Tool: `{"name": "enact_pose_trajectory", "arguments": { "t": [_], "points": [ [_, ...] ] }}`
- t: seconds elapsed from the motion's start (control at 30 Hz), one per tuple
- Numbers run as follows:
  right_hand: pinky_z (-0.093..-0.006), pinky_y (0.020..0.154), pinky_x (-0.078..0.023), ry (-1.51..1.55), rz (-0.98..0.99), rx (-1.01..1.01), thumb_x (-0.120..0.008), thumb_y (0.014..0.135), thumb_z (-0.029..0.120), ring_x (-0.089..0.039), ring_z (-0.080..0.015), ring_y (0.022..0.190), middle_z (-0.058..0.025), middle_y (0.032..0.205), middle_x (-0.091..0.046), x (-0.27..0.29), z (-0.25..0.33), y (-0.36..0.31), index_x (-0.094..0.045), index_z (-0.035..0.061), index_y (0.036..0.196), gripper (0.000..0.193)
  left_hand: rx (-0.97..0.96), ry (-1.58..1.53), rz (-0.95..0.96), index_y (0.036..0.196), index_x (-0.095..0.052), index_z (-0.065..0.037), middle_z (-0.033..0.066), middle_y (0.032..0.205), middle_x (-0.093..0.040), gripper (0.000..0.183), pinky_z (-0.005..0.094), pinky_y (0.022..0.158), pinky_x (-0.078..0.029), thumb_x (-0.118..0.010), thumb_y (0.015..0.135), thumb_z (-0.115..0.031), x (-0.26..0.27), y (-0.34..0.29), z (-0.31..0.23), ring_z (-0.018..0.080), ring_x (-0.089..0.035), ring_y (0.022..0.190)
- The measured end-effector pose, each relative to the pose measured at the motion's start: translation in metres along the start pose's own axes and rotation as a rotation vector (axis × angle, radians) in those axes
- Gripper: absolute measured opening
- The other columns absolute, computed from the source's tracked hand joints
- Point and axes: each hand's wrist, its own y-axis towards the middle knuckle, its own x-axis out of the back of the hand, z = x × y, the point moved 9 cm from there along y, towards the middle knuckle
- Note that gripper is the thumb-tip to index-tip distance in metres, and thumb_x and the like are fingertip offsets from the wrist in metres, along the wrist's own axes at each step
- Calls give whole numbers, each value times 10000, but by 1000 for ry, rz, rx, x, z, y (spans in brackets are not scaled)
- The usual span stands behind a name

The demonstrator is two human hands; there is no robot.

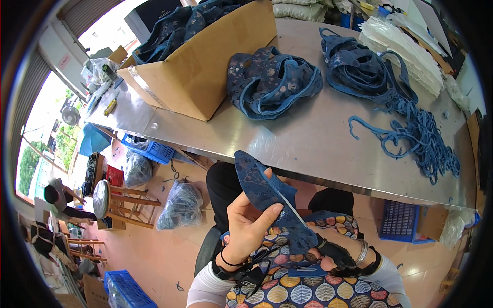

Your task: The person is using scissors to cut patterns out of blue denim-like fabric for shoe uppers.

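Note:
A curved piece of dark blue patterned fabric point(259, 179) is held up over my lap. My left hand point(249, 226) pinches it between thumb and fingers, near its middle. The scissors point(333, 252), black-handled, are gripped in my right hand point(354, 245); their thin bright blade runs along the fabric's right side, pointing up and left. Part of the blades is hidden by the cloth, so I cannot tell how far apart they are. The lower end of the cloth hangs close to the scissor handles.
On the metal table point(205, 136) stand a cardboard box point(205, 66) full of blue cloth, coiled blue fabric strips point(275, 84) and a second bundle point(359, 66) beside a heap of trimmings point(429, 136). A stool point(102, 199), a plastic bag point(181, 205) and blue crates point(398, 220) are on the floor.

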Motion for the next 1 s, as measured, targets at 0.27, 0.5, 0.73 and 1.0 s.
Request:
{"name": "enact_pose_trajectory", "arguments": {
  "t": [0.27,0.5,0.73,1.0],
  "points": [
    [-220,743,-469,-116,-21,-5,-579,820,127,-599,-195,941,-127,1010,-589,0,20,3,-435,-54,1043,322,18,-2,-4,1222,-405,46,119,1068,-564,506,282,783,-498,-595,753,67,3,1,2,149,-578,897],
    [-155,609,-466,518,-171,-240,-467,859,50,-611,-141,846,-93,979,-596,2,-22,0,-456,-35,1029,190,44,-25,-2,1232,-395,43,109,1043,-573,529,275,767,-498,-596,744,80,0,3,2,146,-580,889],
    [-123,502,-447,-236,-186,-281,-347,920,145,-615,-91,674,-95,936,-615,11,13,-2,-472,-14,1053,242,334,-154,195,1188,-437,56,136,1081,-557,446,303,870,-435,-600,811,-117,-2,9,4,190,-561,969],
    [-102,527,-451,86,-132,-299,-296,943,187,-629,-110,716,-113,991,-603,8,-11,-4,-427,-30,1114,305,513,49,192,1044,-551,74,101,831,-636,295,166,459,-464,-561,794,-81,9,26,-8,95,-584,573]
  ]
}}
